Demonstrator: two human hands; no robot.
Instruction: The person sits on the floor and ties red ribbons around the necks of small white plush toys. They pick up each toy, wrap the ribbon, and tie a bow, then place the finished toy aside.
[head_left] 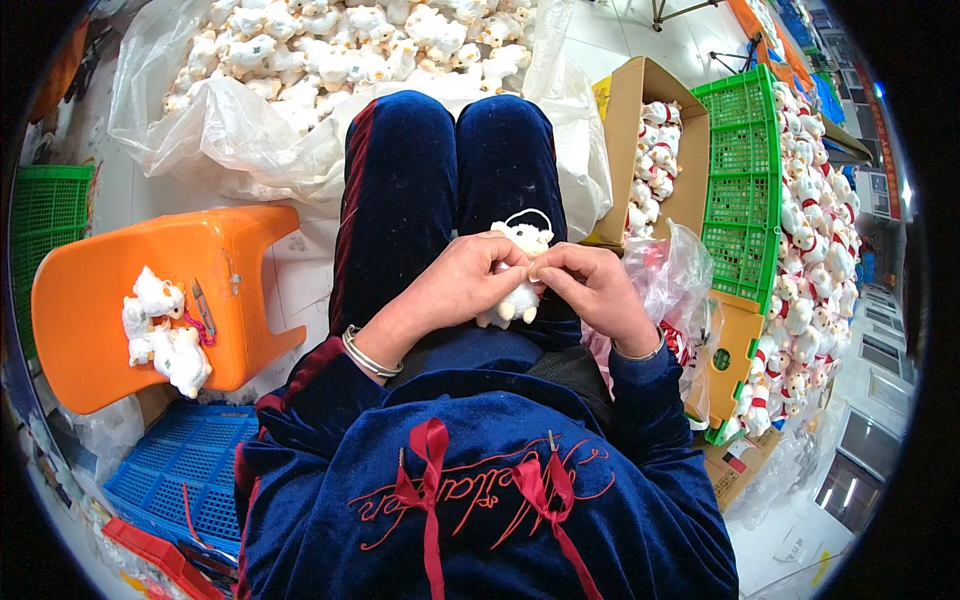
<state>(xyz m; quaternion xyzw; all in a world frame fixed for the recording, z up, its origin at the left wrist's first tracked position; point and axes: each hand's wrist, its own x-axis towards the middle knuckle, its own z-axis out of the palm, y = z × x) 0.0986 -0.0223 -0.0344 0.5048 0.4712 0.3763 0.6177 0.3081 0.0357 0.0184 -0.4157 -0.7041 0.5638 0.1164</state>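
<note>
On my lap, against the dark blue velvet trousers [400,170], sits a small white plush toy [524,236] with a thin white loop rising from its head. My left hand [455,280] is closed around the toy's side, fingertips at its neck. From the other side my right hand [597,292] pinches at the same spot, its fingertips meeting those of the left. Whatever the right fingers grip there is too small and covered to make out. A trace of red shows beside the toy's body under the right hand.
To the left, an orange stool [90,280] bears several white plush toys [165,330] and small snips [204,306]. A plastic sheet [240,130] heaped with toys lies ahead. At right stand a cardboard box [625,120], a green crate [740,190] and red-scarfed toys [800,250]. Blue crate [185,465] lower left.
</note>
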